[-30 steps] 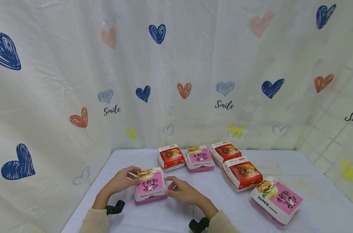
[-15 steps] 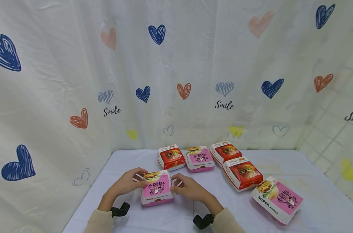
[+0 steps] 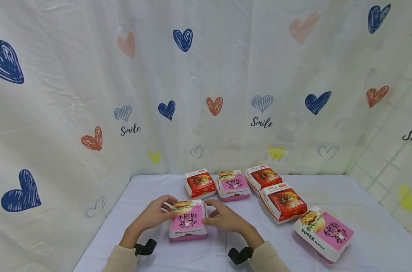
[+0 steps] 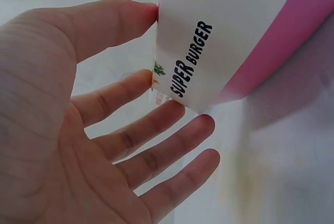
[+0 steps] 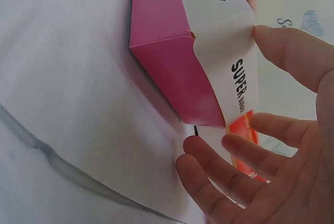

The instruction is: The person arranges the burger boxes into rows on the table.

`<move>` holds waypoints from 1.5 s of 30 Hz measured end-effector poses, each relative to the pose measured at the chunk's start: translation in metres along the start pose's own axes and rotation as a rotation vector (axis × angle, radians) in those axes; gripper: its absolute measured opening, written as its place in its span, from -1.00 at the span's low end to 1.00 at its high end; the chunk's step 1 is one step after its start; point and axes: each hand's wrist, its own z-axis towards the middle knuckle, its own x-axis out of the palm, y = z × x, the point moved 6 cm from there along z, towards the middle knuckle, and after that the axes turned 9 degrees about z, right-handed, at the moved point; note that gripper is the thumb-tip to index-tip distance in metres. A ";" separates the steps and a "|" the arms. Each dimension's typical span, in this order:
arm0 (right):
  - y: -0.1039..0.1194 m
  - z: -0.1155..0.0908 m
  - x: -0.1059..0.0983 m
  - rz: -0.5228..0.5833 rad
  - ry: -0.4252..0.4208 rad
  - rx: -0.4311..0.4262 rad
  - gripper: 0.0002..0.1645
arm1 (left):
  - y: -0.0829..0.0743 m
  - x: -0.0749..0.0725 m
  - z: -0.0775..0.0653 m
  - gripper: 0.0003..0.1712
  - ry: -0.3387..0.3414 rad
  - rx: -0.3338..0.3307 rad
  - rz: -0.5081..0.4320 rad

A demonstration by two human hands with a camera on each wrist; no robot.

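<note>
Head view sets the nearer pink burger box (image 3: 188,220) below the centre, top side up, apparently resting on the white tablecloth (image 3: 369,206). Take that box as the clock's hub: the left hand (image 3: 154,214) meets it at 9 o'clock, the right hand (image 3: 226,217) at 3. Both hands have their fingers spread and fairly straight, not wrapped round it; left thumb and index tips touch the edges, and the right thumb touches a corner (whether its index touches too, I cannot tell). A red box (image 3: 200,184) sits near at 1 o'clock, a second pink box (image 3: 233,185) at 2, and a third pink box (image 3: 323,235) lies well out at 3. The step in hand looks like steering or squaring the box with fingertips. The next move, I judge, calls for even pressure from 9 and 3 o'clock, or, once placement suits, lifting both hands straight outward without nudging it.
</note>
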 end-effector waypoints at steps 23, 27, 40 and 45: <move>-0.002 0.000 0.003 0.000 0.026 0.020 0.01 | 0.001 0.008 -0.006 0.16 0.196 0.022 0.005; -0.003 0.001 0.004 -0.005 0.029 0.014 0.02 | -0.002 0.007 -0.008 0.18 0.201 0.030 0.005; -0.001 0.000 0.002 -0.010 0.034 -0.013 0.03 | 0.001 0.003 -0.007 0.13 0.219 0.059 -0.014; 0.001 0.000 0.002 -0.008 0.037 -0.027 -0.06 | 0.003 0.001 -0.007 0.04 0.223 0.069 -0.019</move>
